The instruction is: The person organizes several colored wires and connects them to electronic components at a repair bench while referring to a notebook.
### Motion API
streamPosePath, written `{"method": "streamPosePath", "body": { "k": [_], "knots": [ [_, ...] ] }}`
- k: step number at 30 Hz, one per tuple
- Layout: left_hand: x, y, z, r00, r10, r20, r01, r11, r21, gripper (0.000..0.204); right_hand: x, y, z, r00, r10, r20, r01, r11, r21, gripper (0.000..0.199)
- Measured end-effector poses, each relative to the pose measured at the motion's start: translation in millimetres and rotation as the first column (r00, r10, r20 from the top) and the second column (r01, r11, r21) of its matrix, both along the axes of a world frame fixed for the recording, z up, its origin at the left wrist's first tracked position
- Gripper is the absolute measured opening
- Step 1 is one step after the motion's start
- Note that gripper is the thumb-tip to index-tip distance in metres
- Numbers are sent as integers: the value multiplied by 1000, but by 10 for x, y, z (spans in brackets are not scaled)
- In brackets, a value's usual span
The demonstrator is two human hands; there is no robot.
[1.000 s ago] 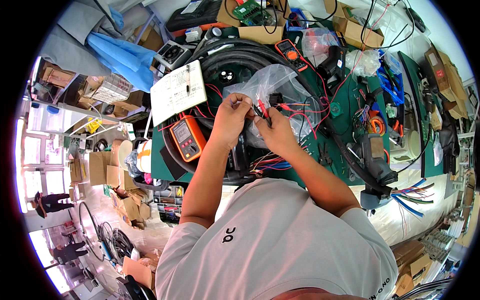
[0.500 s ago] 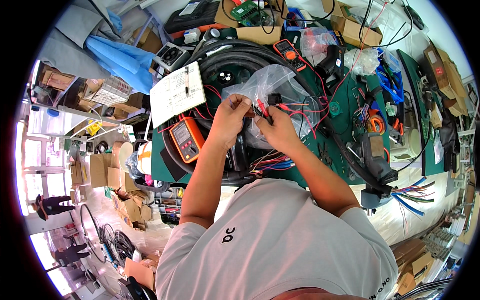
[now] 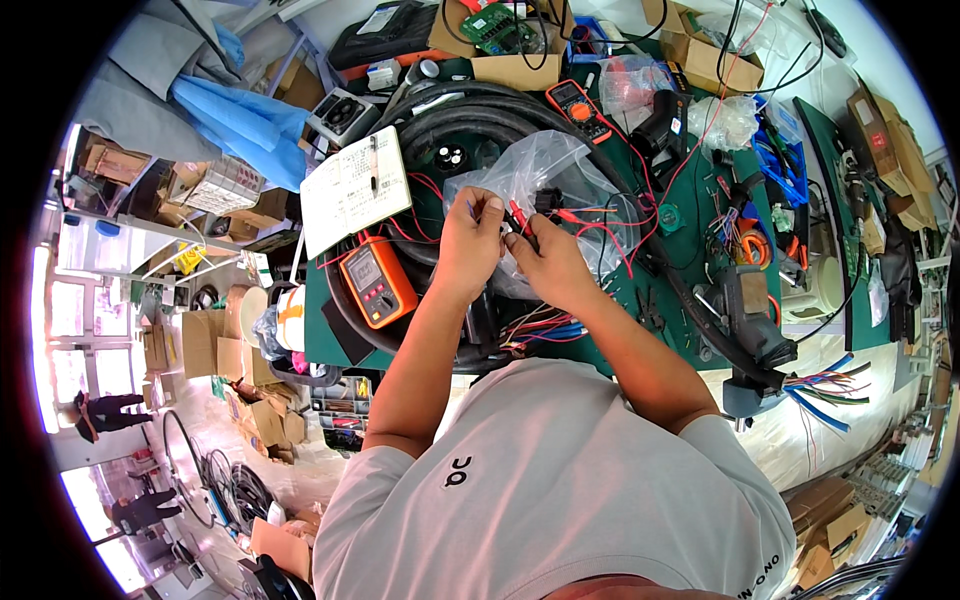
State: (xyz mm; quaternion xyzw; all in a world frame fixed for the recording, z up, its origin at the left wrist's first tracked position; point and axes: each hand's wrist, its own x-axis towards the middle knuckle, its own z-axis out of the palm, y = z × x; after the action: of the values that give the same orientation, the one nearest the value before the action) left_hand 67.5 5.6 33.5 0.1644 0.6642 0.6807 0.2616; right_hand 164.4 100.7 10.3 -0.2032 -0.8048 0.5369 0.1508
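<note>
Left hand [image 3: 470, 245] shifted slightly rightward from a second ago, turned a little more upright, left forearm [image 3: 425, 360] also farther right, gap between forearms narrower

Head view: left unit of two side-by-side fisheye cameras worn on the person's head, facing steeply downward. The pale grey fabric T-shirt [image 3: 560, 470] lies nearest the lens. The bare left hand [image 3: 474, 240] and bare right hand [image 3: 550, 262] appear farther off, over the dark green flat worktop [image 3: 680, 342]. White-framed windows [image 3: 85, 310] line the left rim.
</note>
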Motion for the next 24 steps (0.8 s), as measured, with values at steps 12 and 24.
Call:
{"method": "streamPosePath", "body": {
  "k": [12, 24],
  "knots": [
    [-24, -16, -4, 999, 30, 41, -35, 993, 114, 12, 103, 33, 144, 985, 11, -174, 59, 917, 395, 29],
    [-17, -8, -26, 990, 107, 89, -123, 972, 198, 10, 152, 0, 171, 965, 73, -253, 48, 896, 442, 26]
  ]
}}
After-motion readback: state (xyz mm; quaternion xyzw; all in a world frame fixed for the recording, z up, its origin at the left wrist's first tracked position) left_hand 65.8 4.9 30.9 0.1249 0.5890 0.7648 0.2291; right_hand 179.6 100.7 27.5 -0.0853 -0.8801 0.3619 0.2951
